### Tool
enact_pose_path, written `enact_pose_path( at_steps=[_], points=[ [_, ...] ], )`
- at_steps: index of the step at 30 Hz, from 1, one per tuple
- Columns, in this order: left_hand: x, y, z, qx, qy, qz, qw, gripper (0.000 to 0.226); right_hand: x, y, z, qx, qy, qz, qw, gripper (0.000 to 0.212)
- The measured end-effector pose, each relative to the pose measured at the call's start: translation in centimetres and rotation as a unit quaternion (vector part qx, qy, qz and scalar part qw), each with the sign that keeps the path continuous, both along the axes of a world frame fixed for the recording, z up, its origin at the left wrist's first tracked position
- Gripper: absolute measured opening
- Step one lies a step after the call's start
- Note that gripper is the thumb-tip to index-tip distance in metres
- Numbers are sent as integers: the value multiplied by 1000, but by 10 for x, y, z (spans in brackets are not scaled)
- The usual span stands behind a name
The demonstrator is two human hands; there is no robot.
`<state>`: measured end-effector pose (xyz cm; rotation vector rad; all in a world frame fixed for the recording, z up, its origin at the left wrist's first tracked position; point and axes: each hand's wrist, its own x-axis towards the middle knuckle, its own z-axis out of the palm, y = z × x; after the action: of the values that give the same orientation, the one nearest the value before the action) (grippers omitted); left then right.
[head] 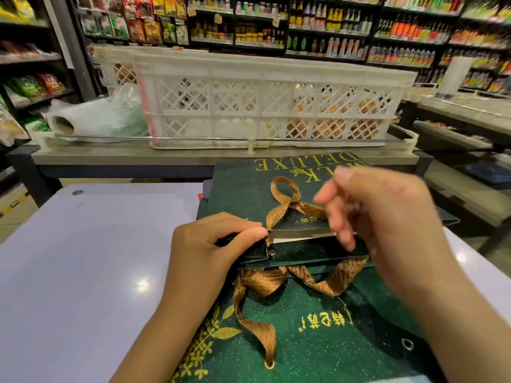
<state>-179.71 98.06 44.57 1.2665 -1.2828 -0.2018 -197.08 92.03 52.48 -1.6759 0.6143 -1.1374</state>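
Dark-green glittered paper bag (309,254) with bronze ribbon handle (279,208) lies flat. Left hand (210,244) pinches its rim; right hand (381,217) fingers slack, empty.

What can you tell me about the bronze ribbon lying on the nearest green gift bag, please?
The bronze ribbon is a flat woven band with a satin sheen and fine herringbone texture. It lies loose and twisted on the green gift bag, looping out from under the folded bag edge that the left hand pinches. One tail runs down to a metal eyelet beside the gold flower print. The blurred right hand hovers above, not plainly touching it.
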Motion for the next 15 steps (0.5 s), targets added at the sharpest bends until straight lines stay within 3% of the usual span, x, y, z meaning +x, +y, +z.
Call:
enact_pose_path(
  at_steps=[2,4,6,8,11,15],
  points=[
    [0,0,-1,1,10,1,1000,6,1,-13,11,-36,108,-43,993,35],
    [0,0,-1,-5,10,-2,1000,4,11,-25,9,-102,320,-78,938,39],
    [0,0,-1,-8,-4,-5,1000,12,24,-30,1,-100,453,-62,884,47],
    [1,0,-3,-8,-13,-10,1000,15,33,-32,-8,-84,465,-22,881,46],
    [2,1,-4,-7,-19,-10,1000,14,32,-34,-16,-37,394,24,918,31],
    [2,0,-4,-4,-32,-8,999,17,27,-35,-22,0,344,6,939,33]
  ],
)
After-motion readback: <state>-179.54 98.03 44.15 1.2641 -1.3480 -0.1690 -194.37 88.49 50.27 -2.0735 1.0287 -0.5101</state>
